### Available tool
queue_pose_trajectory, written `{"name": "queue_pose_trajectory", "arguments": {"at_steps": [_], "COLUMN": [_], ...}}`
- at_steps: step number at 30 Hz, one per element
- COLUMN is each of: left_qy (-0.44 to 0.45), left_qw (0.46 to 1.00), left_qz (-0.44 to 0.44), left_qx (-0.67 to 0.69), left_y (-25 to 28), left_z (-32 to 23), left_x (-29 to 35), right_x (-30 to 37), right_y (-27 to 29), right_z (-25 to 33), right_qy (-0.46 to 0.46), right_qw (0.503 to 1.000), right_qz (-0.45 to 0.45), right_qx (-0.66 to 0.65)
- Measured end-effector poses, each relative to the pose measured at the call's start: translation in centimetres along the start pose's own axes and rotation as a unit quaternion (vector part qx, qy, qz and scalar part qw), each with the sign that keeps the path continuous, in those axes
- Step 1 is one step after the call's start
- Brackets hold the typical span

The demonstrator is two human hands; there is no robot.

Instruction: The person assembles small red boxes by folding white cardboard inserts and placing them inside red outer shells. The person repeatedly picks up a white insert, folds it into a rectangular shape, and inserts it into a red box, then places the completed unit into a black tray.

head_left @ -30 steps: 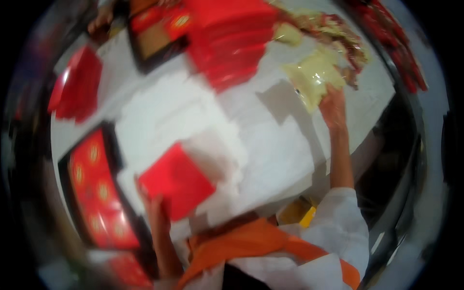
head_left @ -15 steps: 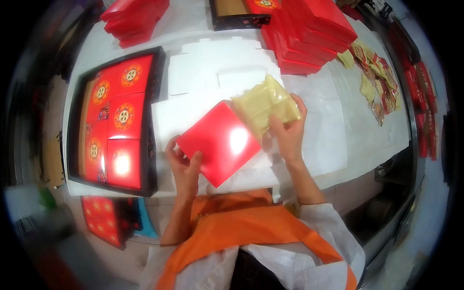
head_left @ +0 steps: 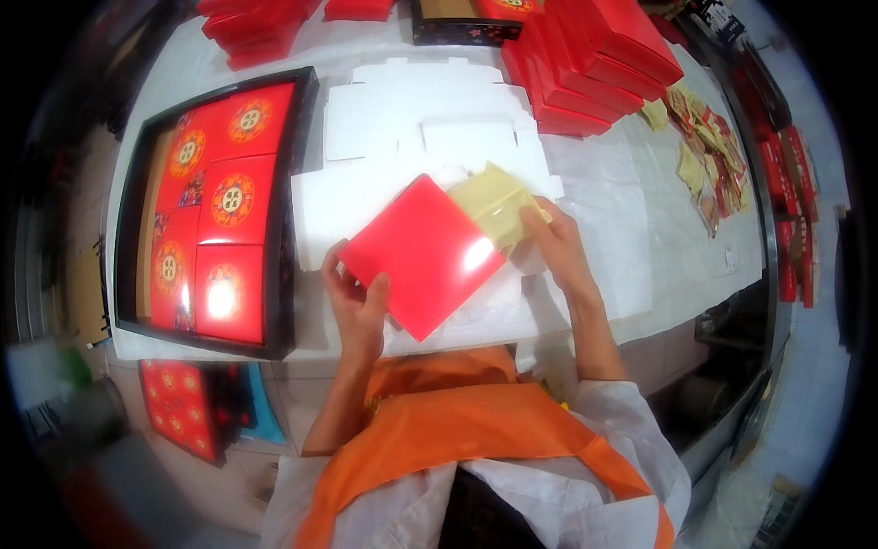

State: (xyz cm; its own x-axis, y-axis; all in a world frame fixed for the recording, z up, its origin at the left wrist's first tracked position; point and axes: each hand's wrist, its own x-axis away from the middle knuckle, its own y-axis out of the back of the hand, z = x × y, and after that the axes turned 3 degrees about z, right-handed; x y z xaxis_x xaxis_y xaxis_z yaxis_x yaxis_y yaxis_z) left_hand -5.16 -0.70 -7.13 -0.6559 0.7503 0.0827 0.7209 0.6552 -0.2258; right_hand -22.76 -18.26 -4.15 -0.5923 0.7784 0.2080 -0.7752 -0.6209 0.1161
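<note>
My left hand point(head_left: 358, 306) grips a glossy red square box point(head_left: 422, 256) by its left corner, thumb on top, the box tilted diamond-wise above the table. A pale yellow plastic packet point(head_left: 498, 209) is pinched in my right hand point(head_left: 558, 236) by its right end. Its other end disappears at the upper right edge of the red box; I cannot tell whether it is inside or behind. Under both lie flat white cardboard blanks point(head_left: 370, 119). To the left stands a black tray box point(head_left: 285, 229) with red boxes point(head_left: 229, 199) bearing round gold emblems.
Stacked red boxes point(head_left: 594, 69) stand at the back right, and more red boxes point(head_left: 251, 32) at the back left. Another black tray point(head_left: 466, 34) sits at the far edge. Several snack packets point(head_left: 709, 160) lie on the right. Below the table's left front is a patterned red box point(head_left: 181, 407).
The yellow packet has moved against the red box, and more of it is now hidden at the box's edge. The whole view has shifted slightly.
</note>
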Motion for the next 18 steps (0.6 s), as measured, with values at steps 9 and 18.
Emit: {"name": "queue_pose_trajectory", "arguments": {"at_steps": [9, 18], "left_qy": [-0.048, -0.042], "left_qw": [0.993, 0.996], "left_qz": [-0.07, 0.062], "left_qx": [0.076, -0.042], "left_y": [-0.6, 2.0], "left_z": [0.7, 2.7], "left_x": [1.1, 8.7], "right_x": [1.0, 4.7], "right_y": [-0.8, -3.7], "right_z": [3.4, -0.2], "right_qy": [0.066, 0.073], "right_qw": [0.984, 0.99], "right_qz": [0.141, 0.09], "right_qx": [0.085, -0.079]}}
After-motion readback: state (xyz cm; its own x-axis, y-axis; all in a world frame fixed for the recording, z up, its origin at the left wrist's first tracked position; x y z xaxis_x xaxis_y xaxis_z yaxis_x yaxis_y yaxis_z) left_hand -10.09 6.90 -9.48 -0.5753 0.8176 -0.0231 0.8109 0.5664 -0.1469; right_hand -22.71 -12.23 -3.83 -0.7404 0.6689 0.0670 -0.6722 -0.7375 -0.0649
